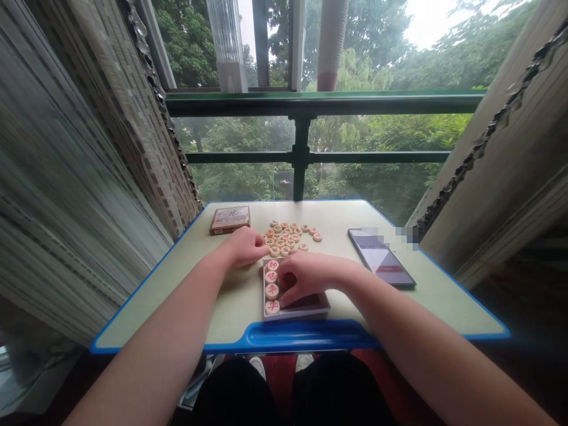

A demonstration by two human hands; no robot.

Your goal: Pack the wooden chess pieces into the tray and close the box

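An open shallow box [296, 315] rests near the table's front edge. Along its left side, several round wooden xiangqi pieces [272, 290] with red characters stand in a column. My right hand [310, 273] reaches into the box, fingers curled and thumb bent beside the column; whatever its fingertips hold is hidden. Just behind the box lies a loose cluster of xiangqi pieces [283, 236], some with red and some with dark characters. At the cluster's left edge my left hand [244, 246] rests with its fingers curled closed, and what they hold, if anything, does not show.
A flat printed box lid [229, 219] lies at the table's back left. On the right is a phone [381, 258] with its screen lit. The table [177, 307] has a blue rim, with a green railing [248, 105] and window beyond and curtains on both sides.
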